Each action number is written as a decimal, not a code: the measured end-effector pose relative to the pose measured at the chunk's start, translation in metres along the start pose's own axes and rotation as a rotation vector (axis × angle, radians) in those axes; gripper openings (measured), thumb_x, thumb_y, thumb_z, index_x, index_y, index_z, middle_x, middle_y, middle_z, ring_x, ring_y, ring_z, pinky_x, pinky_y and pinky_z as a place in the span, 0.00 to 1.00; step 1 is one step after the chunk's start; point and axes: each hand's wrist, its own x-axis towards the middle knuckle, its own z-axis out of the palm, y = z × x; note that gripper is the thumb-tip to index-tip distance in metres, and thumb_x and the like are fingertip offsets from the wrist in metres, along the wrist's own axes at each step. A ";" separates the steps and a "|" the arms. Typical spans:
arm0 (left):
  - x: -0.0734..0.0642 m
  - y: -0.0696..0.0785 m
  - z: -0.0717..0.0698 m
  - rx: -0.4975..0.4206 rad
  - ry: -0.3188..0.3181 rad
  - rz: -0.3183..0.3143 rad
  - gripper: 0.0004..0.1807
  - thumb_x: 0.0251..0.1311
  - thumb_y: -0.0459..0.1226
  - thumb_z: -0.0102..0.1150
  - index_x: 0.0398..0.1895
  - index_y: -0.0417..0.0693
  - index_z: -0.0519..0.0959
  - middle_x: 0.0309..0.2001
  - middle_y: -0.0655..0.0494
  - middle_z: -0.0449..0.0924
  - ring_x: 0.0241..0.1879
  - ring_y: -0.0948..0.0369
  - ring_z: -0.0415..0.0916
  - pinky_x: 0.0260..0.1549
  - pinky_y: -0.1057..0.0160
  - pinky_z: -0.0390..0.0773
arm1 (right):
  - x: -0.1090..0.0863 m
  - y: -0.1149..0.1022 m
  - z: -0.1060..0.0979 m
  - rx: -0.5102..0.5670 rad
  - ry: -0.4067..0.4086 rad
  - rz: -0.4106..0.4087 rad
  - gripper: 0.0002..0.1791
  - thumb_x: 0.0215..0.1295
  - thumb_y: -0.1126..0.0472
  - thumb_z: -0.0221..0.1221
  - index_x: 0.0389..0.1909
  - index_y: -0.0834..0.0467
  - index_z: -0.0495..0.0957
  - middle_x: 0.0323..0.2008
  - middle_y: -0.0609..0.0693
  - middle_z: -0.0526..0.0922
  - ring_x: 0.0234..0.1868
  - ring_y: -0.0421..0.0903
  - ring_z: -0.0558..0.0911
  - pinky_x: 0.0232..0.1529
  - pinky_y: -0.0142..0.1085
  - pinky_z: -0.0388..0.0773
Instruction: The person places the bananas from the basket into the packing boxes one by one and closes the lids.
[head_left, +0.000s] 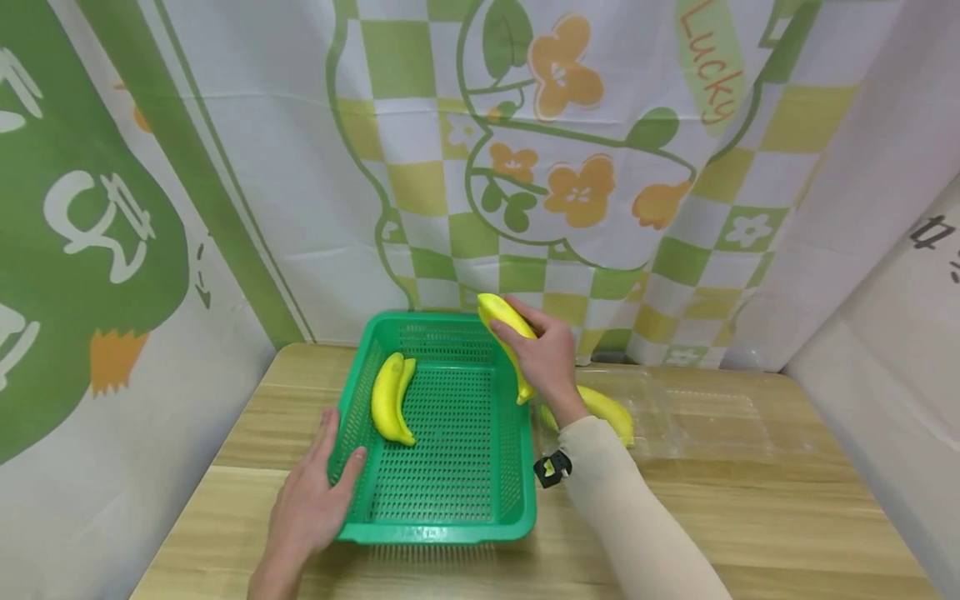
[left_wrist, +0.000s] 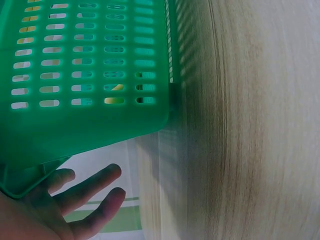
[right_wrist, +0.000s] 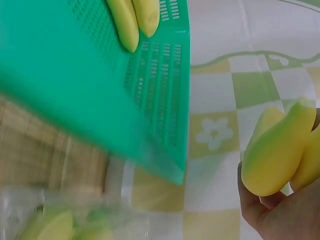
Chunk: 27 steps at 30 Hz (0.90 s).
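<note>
A green plastic basket (head_left: 431, 533) stands on the table with two bananas (head_left: 388, 400) lying at its left side. My right hand (head_left: 551, 354) grips bananas (head_left: 504, 321) above the basket's right rim; in the right wrist view this held cluster (right_wrist: 275, 155) shows more than one banana, yellow with greenish patches. At the basket's left rim rests my left hand (head_left: 311, 500), its thumb on the inner side. The left wrist view shows spread, loosely extended fingers (left_wrist: 100, 185) by the basket wall. Beyond my right forearm lie more bananas (head_left: 607, 412), partly hidden by it.
A clear plastic container (head_left: 720, 421) sits on the wooden table (head_left: 750, 517) to the right, with the remaining bananas at its left end. A patterned curtain (head_left: 420, 167) hangs behind the table. A small black device (head_left: 552, 469) is strapped at the right wrist.
</note>
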 end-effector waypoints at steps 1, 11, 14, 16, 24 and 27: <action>0.000 0.000 0.000 0.000 0.000 0.000 0.42 0.82 0.62 0.35 0.87 0.65 0.31 0.88 0.57 0.31 0.81 0.30 0.50 0.73 0.22 0.56 | 0.000 0.001 -0.003 0.008 -0.003 -0.003 0.26 0.67 0.51 0.73 0.66 0.44 0.84 0.65 0.47 0.86 0.58 0.48 0.87 0.43 0.26 0.83; 0.001 0.000 0.000 0.001 -0.011 -0.005 0.43 0.82 0.62 0.36 0.87 0.64 0.30 0.88 0.55 0.31 0.81 0.29 0.49 0.73 0.22 0.56 | -0.006 0.013 -0.038 -0.049 0.066 0.003 0.27 0.64 0.49 0.75 0.64 0.46 0.85 0.63 0.49 0.88 0.52 0.45 0.87 0.36 0.24 0.80; 0.002 0.000 0.000 0.004 -0.024 -0.015 0.43 0.82 0.62 0.37 0.87 0.64 0.30 0.88 0.56 0.31 0.81 0.29 0.49 0.73 0.23 0.55 | -0.007 0.018 -0.049 -0.085 0.100 -0.012 0.27 0.64 0.50 0.75 0.64 0.48 0.86 0.61 0.52 0.89 0.45 0.41 0.87 0.34 0.24 0.80; 0.003 0.000 0.000 0.005 -0.030 -0.020 0.43 0.82 0.62 0.37 0.87 0.64 0.30 0.88 0.56 0.30 0.81 0.30 0.49 0.74 0.23 0.55 | -0.007 0.020 -0.056 -0.095 0.115 -0.019 0.27 0.64 0.51 0.76 0.63 0.49 0.86 0.60 0.53 0.89 0.43 0.36 0.86 0.35 0.23 0.81; 0.003 0.000 0.000 0.006 -0.029 -0.016 0.44 0.82 0.61 0.37 0.87 0.63 0.30 0.88 0.55 0.31 0.81 0.30 0.49 0.75 0.24 0.55 | -0.010 0.036 -0.088 -0.050 0.101 0.026 0.28 0.66 0.51 0.74 0.66 0.52 0.84 0.64 0.55 0.86 0.44 0.29 0.85 0.40 0.22 0.83; 0.003 0.000 0.000 0.004 -0.026 -0.013 0.44 0.82 0.61 0.38 0.87 0.62 0.31 0.88 0.54 0.31 0.81 0.30 0.49 0.75 0.25 0.54 | -0.011 0.040 -0.100 -0.072 0.103 0.052 0.29 0.66 0.50 0.74 0.67 0.50 0.83 0.65 0.53 0.86 0.45 0.29 0.85 0.41 0.22 0.84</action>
